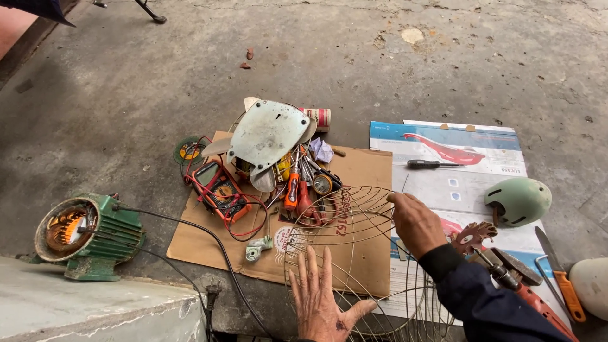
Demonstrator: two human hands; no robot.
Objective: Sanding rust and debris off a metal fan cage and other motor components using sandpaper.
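Note:
My left hand [323,300] lies flat with spread fingers on the near part of a round wire fan guard [354,221]. My right hand [415,221] grips the guard's far right rim between thumb and fingers. The guard rests partly on a brown cardboard sheet [202,237] and partly on a printed flattened box [468,180]. A dark sleeve covers my right forearm.
On the cardboard lie a red multimeter [218,189] with leads, a pale fan housing [266,134] and several screwdrivers [297,190]. A green electric motor [88,235] with a black cable stands left. A green domed cover [519,201], a black screwdriver [430,164] and orange-handled tools [563,288] lie right.

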